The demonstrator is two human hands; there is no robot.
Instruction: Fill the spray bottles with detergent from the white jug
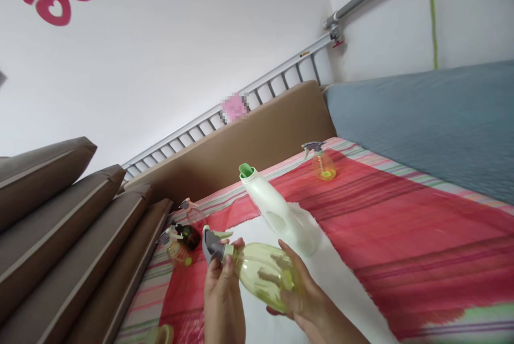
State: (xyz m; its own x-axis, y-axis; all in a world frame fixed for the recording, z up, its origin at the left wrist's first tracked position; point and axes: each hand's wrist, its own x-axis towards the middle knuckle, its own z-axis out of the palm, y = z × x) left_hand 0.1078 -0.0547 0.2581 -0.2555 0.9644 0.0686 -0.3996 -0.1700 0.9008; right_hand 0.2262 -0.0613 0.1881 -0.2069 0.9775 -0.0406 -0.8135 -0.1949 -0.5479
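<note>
A clear yellow-green spray bottle [257, 269] with a grey trigger head lies tilted between both my hands. My left hand [225, 290] is closed around its neck, just below the trigger head. Wrapped about the lower body and base of the same bottle is my right hand [303, 293]. Just beyond them a large white plastic jug [277, 207], with a green spout at its open mouth, stands on a white sheet [341, 290].
An orange spray bottle [323, 166] stands farther back on the red striped cover [393, 215]. Several other bottles, including a dark one [188, 236], cluster at left beside brown cushions [60, 258]. A blue padded surface [421, 114] borders the right; a radiator [273, 84] runs behind.
</note>
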